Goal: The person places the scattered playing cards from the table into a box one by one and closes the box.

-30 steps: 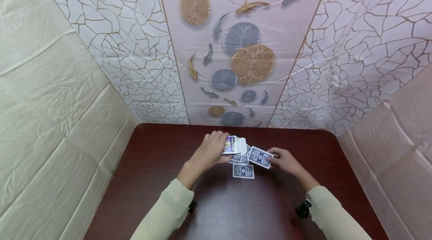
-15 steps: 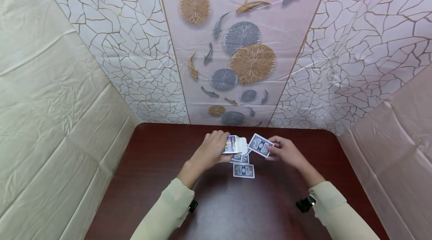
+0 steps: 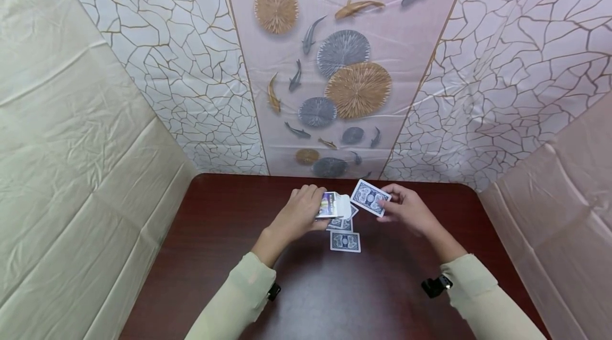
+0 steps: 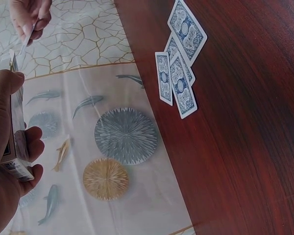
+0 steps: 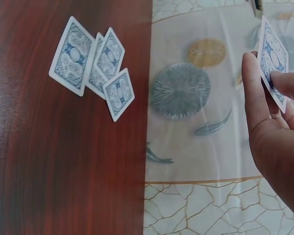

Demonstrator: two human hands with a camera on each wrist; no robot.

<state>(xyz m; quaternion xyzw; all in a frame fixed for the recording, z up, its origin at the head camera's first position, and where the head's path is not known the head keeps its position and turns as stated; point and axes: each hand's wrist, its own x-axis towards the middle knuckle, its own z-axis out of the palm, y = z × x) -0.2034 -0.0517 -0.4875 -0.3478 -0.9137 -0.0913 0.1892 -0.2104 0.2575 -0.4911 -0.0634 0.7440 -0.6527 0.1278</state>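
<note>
Head view: right grip point(image 3: 406, 209) pinches blue-backed card point(image 3: 368, 197)

Left hand point(image 3: 299, 210) curls, apparently gripping; right hand point(image 3: 407, 210) pinches.

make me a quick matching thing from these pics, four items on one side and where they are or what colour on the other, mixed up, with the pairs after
1. card box
2. held card
3. loose cards
4. table

A. dark reddish brown
B. in the right hand
C. lying patterned backs up
D. in the left hand

Pairs: 1-D, 2-B, 3-C, 4-A
</note>
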